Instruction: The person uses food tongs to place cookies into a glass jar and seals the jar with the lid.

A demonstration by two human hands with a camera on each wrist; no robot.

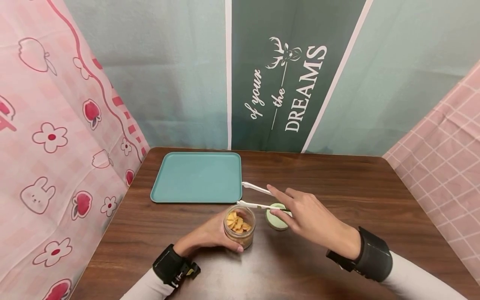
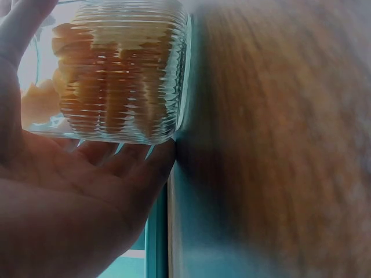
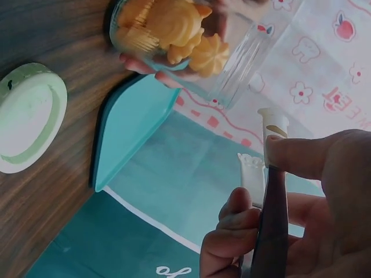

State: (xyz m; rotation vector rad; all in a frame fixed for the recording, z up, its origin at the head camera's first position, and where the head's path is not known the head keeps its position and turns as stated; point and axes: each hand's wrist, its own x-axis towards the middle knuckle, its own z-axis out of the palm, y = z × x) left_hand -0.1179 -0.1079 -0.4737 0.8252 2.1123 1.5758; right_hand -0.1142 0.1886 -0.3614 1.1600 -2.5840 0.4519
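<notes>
A ribbed glass jar (image 1: 244, 241) stands on the table with small flower-shaped yellow cookies (image 1: 237, 221) inside, its mouth uncovered. Around its left side curls my left hand (image 1: 208, 233), thumb at the front; the left wrist view shows the palm against the glass (image 2: 122, 75). My right hand (image 1: 309, 212) pinches a pair of tongs (image 3: 277, 200) with white tips and dark handles. The tips are spread apart with nothing between them, near the jar's far rim. Below the tongs lies a pale green lid (image 1: 276, 223), partly covered by the right hand.
A teal rectangular tray (image 1: 198, 177) lies at the back left of the brown wooden table (image 1: 337, 187), its near right corner close to the jar. Printed fabric sheets (image 1: 180, 83) hang behind the table and along both sides.
</notes>
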